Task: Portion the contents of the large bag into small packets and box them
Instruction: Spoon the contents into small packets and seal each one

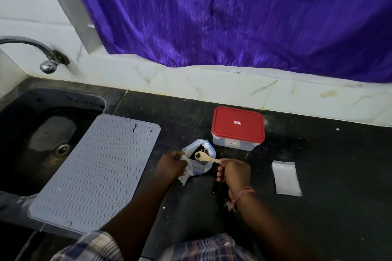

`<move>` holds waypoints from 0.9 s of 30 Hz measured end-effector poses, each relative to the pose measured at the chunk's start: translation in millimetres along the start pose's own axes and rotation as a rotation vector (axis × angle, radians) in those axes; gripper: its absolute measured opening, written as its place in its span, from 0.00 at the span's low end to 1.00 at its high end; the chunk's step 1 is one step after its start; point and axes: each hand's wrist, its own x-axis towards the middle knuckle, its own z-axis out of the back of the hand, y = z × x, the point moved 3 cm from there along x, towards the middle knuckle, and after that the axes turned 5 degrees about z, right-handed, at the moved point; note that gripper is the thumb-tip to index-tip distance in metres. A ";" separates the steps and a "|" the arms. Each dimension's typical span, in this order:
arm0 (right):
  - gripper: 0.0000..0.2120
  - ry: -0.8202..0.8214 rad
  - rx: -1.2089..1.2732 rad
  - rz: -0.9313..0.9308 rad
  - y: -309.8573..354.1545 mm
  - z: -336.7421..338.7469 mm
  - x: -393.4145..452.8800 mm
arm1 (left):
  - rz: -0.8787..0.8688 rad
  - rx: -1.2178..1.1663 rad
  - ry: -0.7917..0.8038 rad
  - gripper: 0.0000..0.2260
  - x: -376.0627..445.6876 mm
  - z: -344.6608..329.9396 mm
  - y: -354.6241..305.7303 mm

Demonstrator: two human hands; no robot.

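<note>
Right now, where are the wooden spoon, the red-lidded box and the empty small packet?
wooden spoon (200, 156): head view, on its bowl, over the bag's mouth.
red-lidded box (238, 124): head view, middle of the lid.
empty small packet (286, 177): head view, its flat centre.

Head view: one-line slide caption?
Right hand lifts a wooden spoon of dark contents over the large bag while left hand pinches a small packet open.

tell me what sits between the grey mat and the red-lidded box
In the head view, the large bag stands between the mat and the box, nearer the box. The left hand holds a small packet at it; the right hand holds a spoon over it.
</note>
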 end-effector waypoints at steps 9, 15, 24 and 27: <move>0.09 0.116 -0.096 0.235 22.1 -7.3 -16.3 | -0.049 -0.019 -0.045 0.11 -7.4 8.4 -3.0; 0.10 0.113 -0.357 0.405 14.6 -14.0 -26.6 | -0.084 -0.054 -0.090 0.05 -14.9 12.5 -2.7; 0.16 0.340 -1.112 1.287 4.4 -33.7 -50.1 | -0.098 -0.298 -0.088 0.07 -30.9 11.6 -9.1; 0.17 0.290 -0.973 1.281 9.5 -26.2 -43.6 | -0.054 -0.322 -0.098 0.07 -38.0 17.1 -11.2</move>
